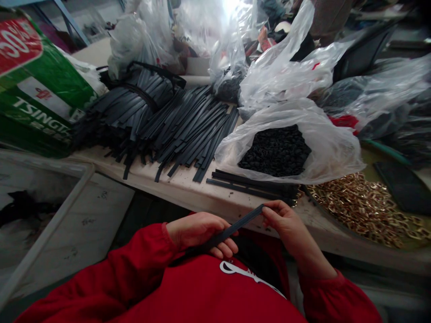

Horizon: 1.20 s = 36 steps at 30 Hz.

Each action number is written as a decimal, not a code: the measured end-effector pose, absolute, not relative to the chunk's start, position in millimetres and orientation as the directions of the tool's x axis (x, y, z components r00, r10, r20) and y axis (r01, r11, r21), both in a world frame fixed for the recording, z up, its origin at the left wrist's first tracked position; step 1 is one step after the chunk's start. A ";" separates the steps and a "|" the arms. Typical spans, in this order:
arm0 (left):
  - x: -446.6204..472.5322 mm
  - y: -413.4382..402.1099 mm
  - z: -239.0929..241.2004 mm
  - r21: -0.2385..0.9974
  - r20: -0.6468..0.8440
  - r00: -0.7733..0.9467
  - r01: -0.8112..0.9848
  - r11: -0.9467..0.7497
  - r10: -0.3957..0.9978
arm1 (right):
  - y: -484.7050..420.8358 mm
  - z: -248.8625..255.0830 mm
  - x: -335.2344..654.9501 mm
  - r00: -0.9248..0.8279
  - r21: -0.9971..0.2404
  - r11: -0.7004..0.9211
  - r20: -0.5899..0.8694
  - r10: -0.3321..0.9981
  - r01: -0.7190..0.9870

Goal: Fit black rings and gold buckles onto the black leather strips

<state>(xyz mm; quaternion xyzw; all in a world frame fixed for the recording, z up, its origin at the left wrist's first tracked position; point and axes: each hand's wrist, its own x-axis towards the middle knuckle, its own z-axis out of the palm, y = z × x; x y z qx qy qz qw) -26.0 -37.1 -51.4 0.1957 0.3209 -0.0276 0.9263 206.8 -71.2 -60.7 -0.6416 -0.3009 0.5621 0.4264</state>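
A flat black strap (pixel 243 222) stretches between my two hands, just in front of my red top. My left hand (pixel 204 231) is palm up, its fingers curled around the strap's lower length, which runs back towards my body. At the upper end, the fingertips of my right hand (pixel 278 217) pinch the strap's tip. Several similar black straps (pixel 249 184) lie along the table's front edge, a little beyond my hands. Behind them sits an open clear plastic bag (pixel 332 143) holding many small black loops (pixel 276 150).
Large piles of black straps (pixel 188 128) cover the left of the table (pixel 151 177). Gold-coloured metal buckles (pixel 363 208) lie in a tray at the right. A green carton (pixel 40 98) stands far left above a white bin (pixel 81 215). Filled plastic bags (pixel 286 76) crowd the back.
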 end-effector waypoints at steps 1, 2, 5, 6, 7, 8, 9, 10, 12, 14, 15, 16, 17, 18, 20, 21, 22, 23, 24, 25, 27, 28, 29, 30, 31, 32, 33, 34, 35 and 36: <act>-28.1 -37.2 -52.0 0.360 -0.610 0.787 0.170 0.917 0.093 | -70.4 -61.9 208.5 0.189 -0.884 -0.458 -0.468 0.863 -0.098; -29.4 -37.2 -52.5 0.366 -0.619 0.779 0.172 0.915 0.101 | -69.8 -63.0 209.6 0.195 -0.883 -0.459 -0.470 0.861 -0.101; -30.4 -36.0 -53.6 0.359 -0.649 0.754 0.190 0.914 0.098 | -69.0 -65.7 210.1 0.211 -0.879 -0.466 -0.477 0.853 -0.102; -30.3 -35.4 -53.7 0.357 -0.655 0.749 0.193 0.914 0.097 | -69.0 -66.3 210.0 0.213 -0.877 -0.470 -0.481 0.851 -0.103; -30.2 -34.6 -53.6 0.356 -0.659 0.746 0.193 0.914 0.099 | -69.0 -66.9 209.9 0.214 -0.875 -0.473 -0.484 0.848 -0.105; -30.2 -34.0 -53.6 0.357 -0.661 0.744 0.192 0.914 0.102 | -69.0 -67.4 209.8 0.214 -0.874 -0.474 -0.486 0.847 -0.106; -30.2 -33.4 -53.7 0.359 -0.661 0.743 0.192 0.913 0.104 | -69.0 -67.8 209.8 0.213 -0.874 -0.475 -0.486 0.847 -0.106; -30.3 -32.9 -53.9 0.360 -0.660 0.745 0.195 0.912 0.101 | -68.9 -68.1 209.9 0.213 -0.874 -0.476 -0.486 0.847 -0.103; -30.3 -32.5 -55.0 0.363 -0.654 0.750 0.199 0.910 0.096 | -68.9 -68.9 210.0 0.212 -0.873 -0.478 -0.486 0.848 -0.094; -30.1 -32.6 -56.8 0.367 -0.653 0.751 0.205 0.907 0.095 | -68.8 -70.0 209.9 0.210 -0.871 -0.484 -0.490 0.846 -0.084; -29.8 -32.8 -57.5 0.371 -0.656 0.749 0.208 0.905 0.096 | -68.9 -70.7 209.7 0.207 -0.869 -0.488 -0.493 0.845 -0.079; -29.5 -33.0 -58.1 0.374 -0.660 0.745 0.214 0.903 0.097 | -68.9 -71.4 209.3 0.204 -0.867 -0.492 -0.496 0.844 -0.075; -29.1 -33.1 -58.3 0.377 -0.665 0.740 0.221 0.900 0.097 | -69.0 -71.9 208.7 0.200 -0.866 -0.494 -0.498 0.844 -0.075; -28.8 -33.1 -58.0 0.380 -0.668 0.738 0.227 0.897 0.096 | -69.1 -72.3 207.9 0.193 -0.865 -0.495 -0.500 0.844 -0.078; -28.1 -32.3 -56.1 0.391 -0.665 0.740 0.228 0.892 0.102 | -69.3 -72.2 205.9 0.178 -0.865 -0.492 -0.502 0.846 -0.098; -27.7 -31.7 -54.6 0.394 -0.661 0.743 0.226 0.891 0.104 | -69.5 -71.6 204.8 0.173 -0.865 -0.489 -0.502 0.848 -0.112; -27.2 -31.0 -52.9 0.393 -0.661 0.744 0.228 0.891 0.101 | -69.7 -70.7 203.8 0.168 -0.865 -0.485 -0.500 0.849 -0.126; -26.5 -30.3 -51.2 0.388 -0.666 0.740 0.234 0.891 0.095 | -70.0 -69.4 202.8 0.162 -0.867 -0.479 -0.497 0.852 -0.139; -25.6 -29.9 -49.7 0.382 -0.677 0.730 0.239 0.893 0.094 | -70.4 -67.9 201.9 0.154 -0.869 -0.473 -0.493 0.857 -0.149; -24.4 -29.8 -48.5 0.381 -0.691 0.715 0.240 0.893 0.102 | -71.0 -66.2 201.0 0.148 -0.871 -0.464 -0.486 0.861 -0.159; -21.4 -31.1 -47.2 0.393 -0.724 0.678 0.248 0.885 0.131 | -72.5 -62.9 199.7 0.139 -0.878 -0.444 -0.469 0.872 -0.178; -19.7 -32.4 -47.0 0.414 -0.734 0.661 0.253 0.875 0.157 | -73.4 -61.4 199.3 0.138 -0.881 -0.434 -0.461 0.876 -0.187; -18.2 -34.0 -47.0 0.446 -0.737 0.648 0.257 0.857 0.190 | -74.3 -60.4 199.2 0.141 -0.882 -0.428 -0.457 0.878 -0.197; -16.9 -35.7 -47.1 0.491 -0.733 0.640 0.262 0.831 0.231 | -75.2 -59.7 199.4 0.145 -0.881 -0.425 -0.458 0.877 -0.208; -15.8 -37.3 -47.3 0.544 -0.723 0.631 0.271 0.794 0.280 | -76.1 -59.5 199.9 0.150 -0.876 -0.429 -0.465 0.873 -0.220; -15.2 -38.6 -47.4 0.599 -0.711 0.618 0.283 0.749 0.335 | -77.0 -59.8 200.6 0.154 -0.869 -0.436 -0.476 0.866 -0.233; -14.9 -39.6 -47.7 0.651 -0.699 0.598 0.306 0.695 0.392 | -77.9 -60.4 201.5 0.157 -0.861 -0.445 -0.489 0.858 -0.247; -15.1 -40.3 -48.2 0.698 -0.685 0.576 0.343 0.628 0.446 | -78.7 -61.3 202.2 0.158 -0.852 -0.453 -0.501 0.851 -0.262; -15.5 -40.8 -48.9 0.745 -0.659 0.558 0.390 0.542 0.504 | -79.4 -62.3 202.8 0.159 -0.845 -0.457 -0.510 0.845 -0.279; -16.1 -41.3 -50.1 0.790 -0.613 0.547 0.440 0.427 0.570 | -80.1 -63.3 203.1 0.161 -0.839 -0.458 -0.516 0.841 -0.294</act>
